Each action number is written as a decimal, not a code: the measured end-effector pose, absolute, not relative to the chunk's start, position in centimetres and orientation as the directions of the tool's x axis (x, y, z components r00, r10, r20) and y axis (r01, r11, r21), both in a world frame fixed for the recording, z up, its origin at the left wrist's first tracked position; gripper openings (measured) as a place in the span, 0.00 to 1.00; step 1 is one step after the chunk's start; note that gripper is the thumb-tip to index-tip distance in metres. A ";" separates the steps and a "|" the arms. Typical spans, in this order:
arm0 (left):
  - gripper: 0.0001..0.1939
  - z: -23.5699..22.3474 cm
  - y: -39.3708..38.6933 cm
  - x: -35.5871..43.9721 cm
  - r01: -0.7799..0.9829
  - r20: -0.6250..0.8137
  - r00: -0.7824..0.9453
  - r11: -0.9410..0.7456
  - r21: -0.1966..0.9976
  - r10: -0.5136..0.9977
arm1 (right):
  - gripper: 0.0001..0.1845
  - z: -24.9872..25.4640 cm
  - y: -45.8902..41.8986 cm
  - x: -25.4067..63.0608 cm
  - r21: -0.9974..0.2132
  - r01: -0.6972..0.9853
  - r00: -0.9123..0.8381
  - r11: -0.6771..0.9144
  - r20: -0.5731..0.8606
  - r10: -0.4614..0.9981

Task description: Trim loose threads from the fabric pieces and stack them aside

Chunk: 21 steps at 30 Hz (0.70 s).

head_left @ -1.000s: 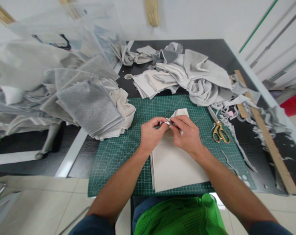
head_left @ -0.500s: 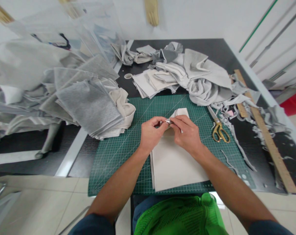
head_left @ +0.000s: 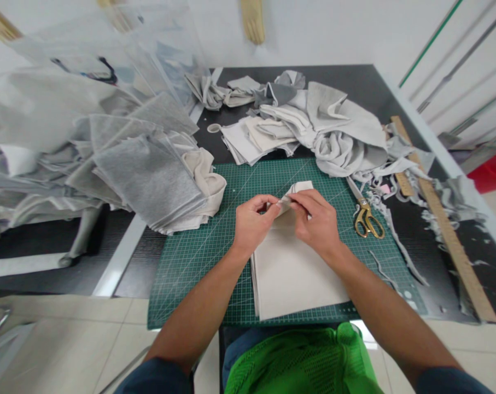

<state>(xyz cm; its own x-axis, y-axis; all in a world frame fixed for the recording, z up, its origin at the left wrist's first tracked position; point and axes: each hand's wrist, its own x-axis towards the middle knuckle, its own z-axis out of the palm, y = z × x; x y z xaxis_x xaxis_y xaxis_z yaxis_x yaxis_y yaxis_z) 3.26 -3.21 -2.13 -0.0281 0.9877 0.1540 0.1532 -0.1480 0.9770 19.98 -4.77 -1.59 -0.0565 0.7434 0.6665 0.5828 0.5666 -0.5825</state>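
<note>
A stack of cream cloth pieces (head_left: 301, 276) lies on the green cutting mat (head_left: 194, 284) in front of me. Its far edge is lifted and folded up between my hands. My left hand (head_left: 251, 221) pinches that edge between thumb and fingertips. Close beside it, my right hand (head_left: 317, 221) is closed on the same cloth edge, fingertips nearly touching the left ones. Whether anything small is also between the fingertips is hidden. Gold-handled scissors (head_left: 366, 216) rest on the mat to the right of my right hand.
Grey cloth pieces (head_left: 149, 175) are piled at the left. Pale cloths (head_left: 346, 126) lie heaped behind the mat. A wooden ruler (head_left: 448, 230) and fabric scraps (head_left: 463, 202) lie along the right side. A tape roll (head_left: 214, 128) sits near the back.
My right fingers have shifted slightly at the cloth edge. The small shiny spot seen between my fingertips no longer shows plainly. The stack and scissors stay in place.
</note>
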 end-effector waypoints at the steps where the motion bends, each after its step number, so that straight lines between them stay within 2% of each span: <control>1: 0.06 -2.1 -3.2 3.2 0.154 0.153 -0.027 -0.147 0.977 0.988 | 0.11 -1.5 -4.7 20.2 -0.611 0.578 -0.023 0.541 0.650 0.760; 5: 0.05 -2.2 -3.3 3.3 0.200 0.186 -0.008 -0.181 0.963 0.983 | 0.12 -1.8 -4.2 20.9 -0.766 0.494 0.034 0.411 0.490 0.871; 9: 0.03 -2.3 -3.3 3.3 0.269 0.246 0.059 -0.253 0.929 0.968 | 0.14 -2.0 -4.1 21.0 -0.883 0.327 -0.034 0.338 0.346 0.937; 15: 0.09 -2.5 -2.6 3.0 0.386 0.343 0.179 -0.386 0.838 0.922 | 0.14 -1.5 -4.4 20.6 -0.920 0.243 -0.080 0.308 0.298 0.951; 21: 0.06 -2.6 -2.4 2.7 0.377 0.368 0.096 -0.376 0.846 0.925 | 0.12 -2.3 -4.5 20.2 -0.863 0.361 -0.127 0.353 0.329 0.936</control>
